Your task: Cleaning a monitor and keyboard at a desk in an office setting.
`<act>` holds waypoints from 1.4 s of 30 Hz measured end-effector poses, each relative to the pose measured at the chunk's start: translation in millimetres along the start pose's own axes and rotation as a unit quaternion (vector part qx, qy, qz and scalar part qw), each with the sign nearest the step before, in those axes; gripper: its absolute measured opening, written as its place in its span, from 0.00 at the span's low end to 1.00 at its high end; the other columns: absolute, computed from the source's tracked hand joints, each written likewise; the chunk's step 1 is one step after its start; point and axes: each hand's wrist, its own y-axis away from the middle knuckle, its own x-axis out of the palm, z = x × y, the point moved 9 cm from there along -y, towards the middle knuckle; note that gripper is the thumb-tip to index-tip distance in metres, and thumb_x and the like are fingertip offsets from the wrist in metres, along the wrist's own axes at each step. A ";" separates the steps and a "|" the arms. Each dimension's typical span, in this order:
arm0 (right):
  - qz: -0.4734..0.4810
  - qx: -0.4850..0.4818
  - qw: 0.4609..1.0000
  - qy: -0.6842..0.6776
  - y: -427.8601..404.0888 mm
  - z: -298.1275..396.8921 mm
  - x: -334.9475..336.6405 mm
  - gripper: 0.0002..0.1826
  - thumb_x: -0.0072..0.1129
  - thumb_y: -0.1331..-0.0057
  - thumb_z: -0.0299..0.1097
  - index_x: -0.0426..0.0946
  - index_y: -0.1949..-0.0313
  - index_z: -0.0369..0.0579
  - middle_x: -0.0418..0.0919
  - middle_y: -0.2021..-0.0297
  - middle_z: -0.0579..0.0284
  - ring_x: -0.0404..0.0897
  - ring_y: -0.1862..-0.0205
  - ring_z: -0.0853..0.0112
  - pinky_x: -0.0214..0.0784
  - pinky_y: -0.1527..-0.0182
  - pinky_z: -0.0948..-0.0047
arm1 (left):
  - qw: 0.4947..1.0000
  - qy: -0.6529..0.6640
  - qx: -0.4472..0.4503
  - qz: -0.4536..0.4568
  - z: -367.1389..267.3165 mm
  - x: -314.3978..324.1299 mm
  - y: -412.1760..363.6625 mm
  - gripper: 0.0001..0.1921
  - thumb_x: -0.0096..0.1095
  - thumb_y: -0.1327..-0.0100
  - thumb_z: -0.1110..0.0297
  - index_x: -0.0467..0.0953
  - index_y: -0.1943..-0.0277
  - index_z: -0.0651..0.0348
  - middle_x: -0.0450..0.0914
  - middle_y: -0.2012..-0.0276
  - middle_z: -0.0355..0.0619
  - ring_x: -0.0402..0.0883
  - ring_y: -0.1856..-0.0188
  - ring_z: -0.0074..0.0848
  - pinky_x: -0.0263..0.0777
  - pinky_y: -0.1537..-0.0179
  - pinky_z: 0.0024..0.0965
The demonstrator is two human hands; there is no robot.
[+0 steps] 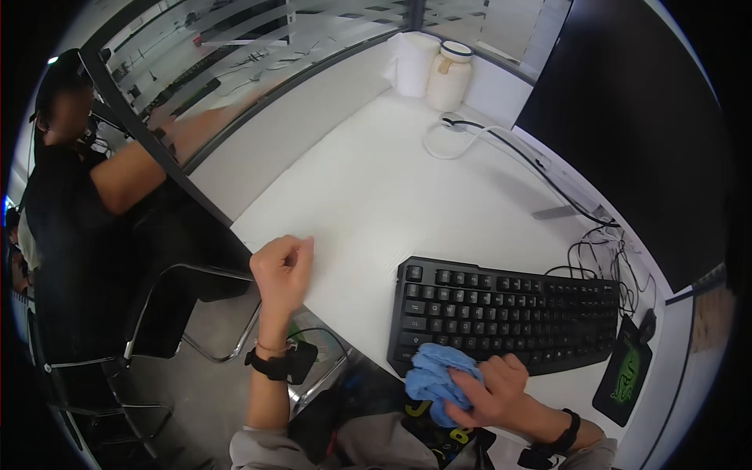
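Observation:
A crumpled blue cloth is gripped in my right hand, over the front left edge of a black keyboard. Whether the cloth touches the keys, I cannot tell. My left hand is curled into a loose fist at the left edge of the white desk, with nothing visible in it. Black straps circle both my wrists, and a small black box sits on the left one. The keyboard lies at an angle across the front right of the desk.
A large dark monitor stands along the right. Tangled cables and a mouse on a small mouse pad lie nearby. A lidded jar and a white paper roll occupy the back corner. Beyond the left partition is another person.

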 end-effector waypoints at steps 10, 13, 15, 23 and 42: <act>0.001 -0.048 0.998 -0.036 -38.2 19.7 20.6 0.21 0.68 0.53 0.40 0.84 0.58 0.50 0.65 0.75 0.67 0.66 0.73 0.71 0.54 0.70 0.70 | 1.000 0.019 -0.002 -0.004 9.0 1.6 -1.0 0.13 0.66 0.39 0.74 0.73 0.77 0.68 0.66 0.86 0.42 0.61 0.83 0.19 0.54 0.79 0.27; 0.015 -0.044 0.999 0.012 -8.8 -2.8 -1.1 0.19 0.68 0.57 0.39 0.82 0.62 0.50 0.64 0.77 0.67 0.65 0.74 0.70 0.55 0.68 0.67 | 1.000 0.009 -0.007 0.003 10.1 -0.5 -1.0 0.13 0.65 0.38 0.75 0.72 0.77 0.68 0.65 0.86 0.41 0.59 0.82 0.19 0.53 0.79 0.27; 0.023 0.004 0.999 0.048 23.2 -29.2 -19.0 0.17 0.67 0.57 0.37 0.80 0.65 0.48 0.64 0.77 0.64 0.65 0.76 0.67 0.55 0.68 0.64 | 1.000 0.011 -0.005 -0.001 9.1 -1.6 0.0 0.13 0.65 0.38 0.75 0.72 0.77 0.68 0.65 0.86 0.41 0.59 0.82 0.18 0.52 0.79 0.27; 0.047 0.157 0.965 0.203 134.4 -111.9 -126.2 0.13 0.59 0.61 0.30 0.71 0.73 0.41 0.62 0.81 0.56 0.62 0.77 0.59 0.53 0.69 0.59 | 0.999 0.049 -0.004 -0.012 13.0 1.5 2.7 0.17 0.63 0.33 0.71 0.70 0.77 0.66 0.62 0.85 0.31 0.55 0.79 0.11 0.47 0.77 0.23; 0.043 -0.139 0.989 -0.011 -15.7 36.6 11.1 0.09 0.60 0.51 0.34 0.68 0.78 0.49 0.66 0.88 0.66 0.68 0.83 0.71 0.56 0.76 0.70 | 0.998 0.051 -0.016 -0.031 13.0 3.5 2.4 0.17 0.62 0.31 0.70 0.72 0.77 0.69 0.65 0.84 0.31 0.58 0.79 0.11 0.49 0.77 0.23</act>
